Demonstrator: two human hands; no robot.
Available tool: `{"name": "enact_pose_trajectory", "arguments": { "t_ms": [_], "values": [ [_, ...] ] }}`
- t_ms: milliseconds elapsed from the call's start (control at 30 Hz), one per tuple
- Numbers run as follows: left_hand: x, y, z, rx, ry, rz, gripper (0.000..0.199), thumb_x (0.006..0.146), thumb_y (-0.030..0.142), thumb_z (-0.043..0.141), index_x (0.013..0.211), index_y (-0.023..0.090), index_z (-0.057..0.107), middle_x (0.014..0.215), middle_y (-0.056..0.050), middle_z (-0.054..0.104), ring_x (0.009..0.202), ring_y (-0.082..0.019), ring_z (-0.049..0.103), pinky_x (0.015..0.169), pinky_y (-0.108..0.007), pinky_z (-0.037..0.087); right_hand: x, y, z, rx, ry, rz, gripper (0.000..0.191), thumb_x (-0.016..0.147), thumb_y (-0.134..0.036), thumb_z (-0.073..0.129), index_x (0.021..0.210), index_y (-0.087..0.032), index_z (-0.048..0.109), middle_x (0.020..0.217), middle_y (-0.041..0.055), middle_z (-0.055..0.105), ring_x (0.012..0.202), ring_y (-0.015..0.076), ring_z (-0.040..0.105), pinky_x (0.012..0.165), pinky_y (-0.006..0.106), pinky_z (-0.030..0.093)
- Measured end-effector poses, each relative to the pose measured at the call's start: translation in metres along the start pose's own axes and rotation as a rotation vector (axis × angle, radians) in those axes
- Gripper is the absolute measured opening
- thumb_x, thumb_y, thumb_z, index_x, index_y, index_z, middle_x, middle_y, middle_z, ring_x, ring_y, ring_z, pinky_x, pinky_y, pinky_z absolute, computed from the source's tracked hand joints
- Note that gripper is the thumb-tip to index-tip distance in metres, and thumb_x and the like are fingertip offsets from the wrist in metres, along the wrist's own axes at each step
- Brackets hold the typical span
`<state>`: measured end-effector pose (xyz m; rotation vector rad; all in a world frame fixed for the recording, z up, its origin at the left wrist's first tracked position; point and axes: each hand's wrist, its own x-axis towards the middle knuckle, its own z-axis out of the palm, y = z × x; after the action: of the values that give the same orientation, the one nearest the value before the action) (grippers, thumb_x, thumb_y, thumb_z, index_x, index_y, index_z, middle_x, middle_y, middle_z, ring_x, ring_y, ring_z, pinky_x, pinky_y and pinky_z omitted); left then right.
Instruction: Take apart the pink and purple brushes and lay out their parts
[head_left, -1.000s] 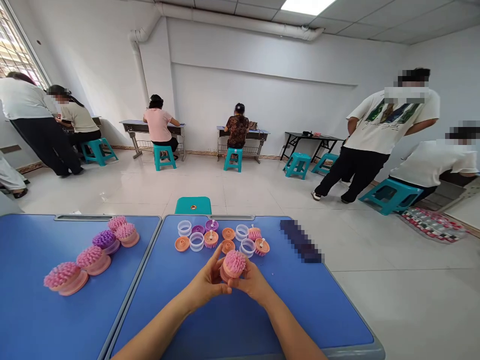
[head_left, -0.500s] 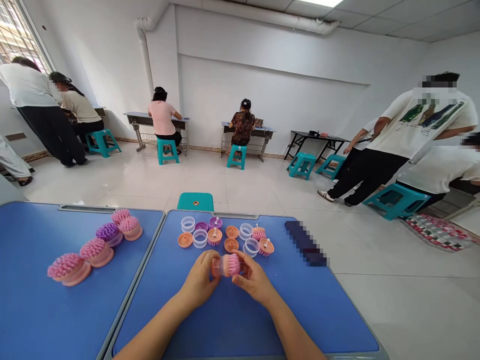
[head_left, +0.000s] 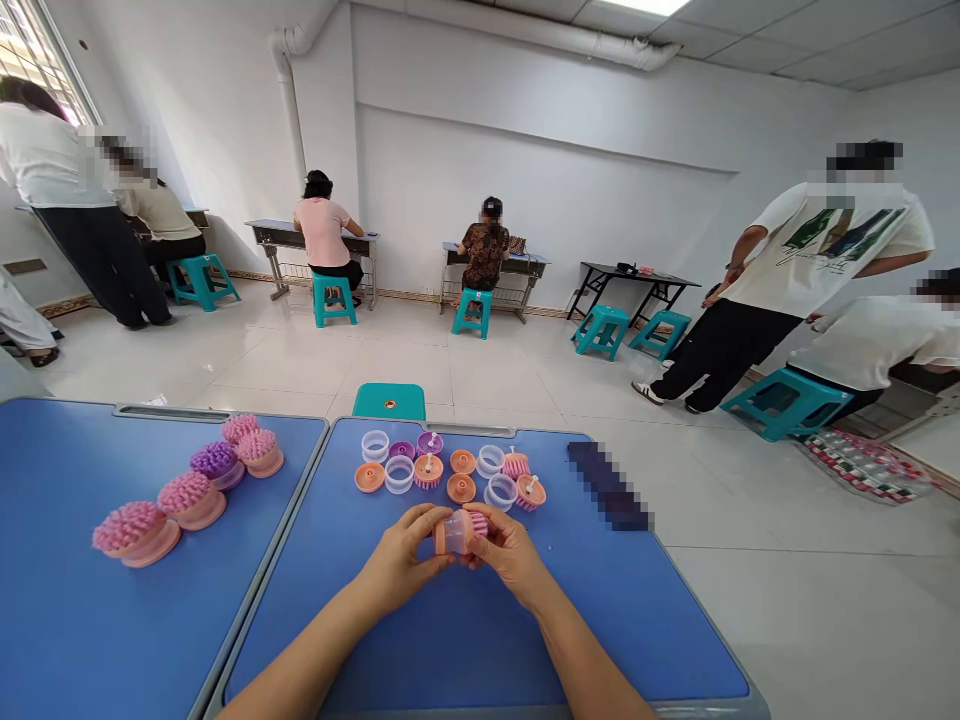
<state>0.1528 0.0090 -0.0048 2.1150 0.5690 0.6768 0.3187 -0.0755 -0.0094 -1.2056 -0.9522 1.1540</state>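
Left hand: The left hand is curled almost closed, and its fingers wrap the clear plastic cup of a pink bristle brush.

Right hand: The right hand is also nearly closed, and it holds the other end, with the fingers against the pink bristles.

Held piece: The brush lies sideways between both hands, over the blue desk. I cannot tell if it touches the desk.

Good handling: It seems best to keep the cup and bristles on one straight line, with equal force from both hands and the grip low on the bristles, so they do not bend.

Parts nearby: Just ahead of the hands lie clear plastic rings, orange discs and pink bristle heads with pins.

Next desk: Pink brushes and one purple brush stand on a second blue desk.

Room: A person in a pink top sits at a far desk.
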Motion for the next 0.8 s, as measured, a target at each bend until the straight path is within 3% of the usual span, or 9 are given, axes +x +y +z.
{"name": "enact_pose_trajectory", "arguments": {
  "t_ms": [200, 367, 467, 567, 700, 800],
  "values": [
    [0.000, 0.005, 0.000, -0.016, 0.014, -0.006, 0.038, 0.072, 0.028, 0.059, 0.109, 0.024, 0.055, 0.109, -0.008, 0.060, 0.097, -0.021, 0.058, 0.084, -0.032, 0.047, -0.002, 0.002, 0.000, -0.017, -0.003, -0.035, 0.048, 0.064, -0.045, 0.072, 0.103, -0.022, 0.058, 0.077, -0.0003, 0.063, 0.059, 0.0145, 0.060, 0.057, 0.030, 0.050],
    [0.000, 0.011, -0.001, -0.152, -0.041, -0.196, 0.034, 0.075, 0.037, 0.053, 0.102, 0.017, 0.052, 0.071, 0.000, 0.060, 0.060, -0.013, 0.054, 0.056, -0.022, 0.044, -0.007, 0.002, 0.001, -0.106, -0.058, -0.211, 0.039, 0.063, -0.035, 0.076, 0.098, -0.027, 0.062, 0.102, 0.0030, 0.062, 0.092, 0.0208, 0.059, 0.080, 0.035, 0.048],
    [0.000, 0.013, -0.002, -0.277, -0.082, -0.267, 0.035, 0.081, 0.047, 0.039, 0.089, 0.016, 0.052, 0.058, 0.003, 0.053, 0.053, -0.012, 0.051, 0.052, -0.023, 0.041, -0.010, 0.001, 0.001, -0.146, -0.115, -0.274, 0.034, 0.067, -0.032, 0.073, 0.099, -0.030, 0.062, 0.119, 0.0033, 0.055, 0.109, 0.0227, 0.052, 0.091, 0.037, 0.043],
    [0.002, 0.014, -0.004, -0.343, -0.083, -0.329, 0.039, 0.081, 0.052, 0.034, 0.082, 0.016, 0.050, 0.055, 0.004, 0.048, 0.050, -0.012, 0.048, 0.050, -0.023, 0.040, -0.011, -0.003, 0.000, -0.183, -0.148, -0.285, 0.037, 0.069, -0.036, 0.071, 0.103, -0.033, 0.060, 0.123, 0.0031, 0.051, 0.118, 0.0235, 0.045, 0.096, 0.039, 0.039],
    [0.005, 0.016, -0.005, -0.274, -0.059, -0.320, 0.030, 0.077, 0.044, 0.045, 0.088, 0.017, 0.051, 0.060, 0.005, 0.047, 0.054, -0.011, 0.044, 0.051, -0.021, 0.036, -0.009, -0.005, -0.001, -0.117, -0.140, -0.144, 0.072, 0.067, -0.053, 0.068, 0.129, -0.030, 0.040, 0.112, 0.0082, 0.056, 0.100, 0.0229, 0.057, 0.084, 0.038, 0.046],
    [0.005, 0.016, -0.004, -0.234, -0.072, -0.289, 0.028, 0.074, 0.038, 0.050, 0.092, 0.017, 0.052, 0.064, 0.005, 0.048, 0.057, -0.011, 0.043, 0.054, -0.021, 0.035, -0.006, -0.001, -0.001, -0.094, -0.100, -0.068, 0.077, 0.068, -0.062, 0.060, 0.131, -0.024, 0.037, 0.099, 0.0083, 0.058, 0.075, 0.0175, 0.061, 0.065, 0.030, 0.050]
  ]
}}
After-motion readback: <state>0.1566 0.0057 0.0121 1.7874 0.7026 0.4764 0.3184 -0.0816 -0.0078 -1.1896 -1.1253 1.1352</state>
